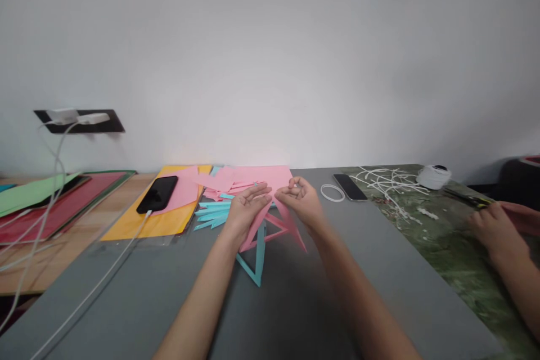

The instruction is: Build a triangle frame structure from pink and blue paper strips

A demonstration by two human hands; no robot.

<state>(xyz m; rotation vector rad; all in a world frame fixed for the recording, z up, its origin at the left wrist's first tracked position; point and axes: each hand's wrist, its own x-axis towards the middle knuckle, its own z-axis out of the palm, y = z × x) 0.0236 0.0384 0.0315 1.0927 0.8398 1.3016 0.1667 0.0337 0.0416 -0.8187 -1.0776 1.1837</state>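
My left hand (pixel 248 208) and my right hand (pixel 300 201) are close together above the grey table. Between them is a folded pink paper strip (pixel 290 224), pinched at its upper part by the fingertips of both hands. Its ends spread downward in an upside-down V. Below my left hand hangs a folded blue paper strip (pixel 260 253), bent to a point near the tabletop. I cannot tell whether it is joined to the pink one. Behind my left hand lie several loose blue strips (pixel 213 214) and cut pink pieces (pixel 217 180).
On the left, a black phone (pixel 158 194) with a white cable rests on yellow paper (pixel 185 226). A white ring (pixel 332 193), another phone (pixel 350 187), white string pieces (pixel 390 180) and a string spool (pixel 433 177) are right. A co-worker's hand (pixel 493 230) holds scissors (pixel 468 198).
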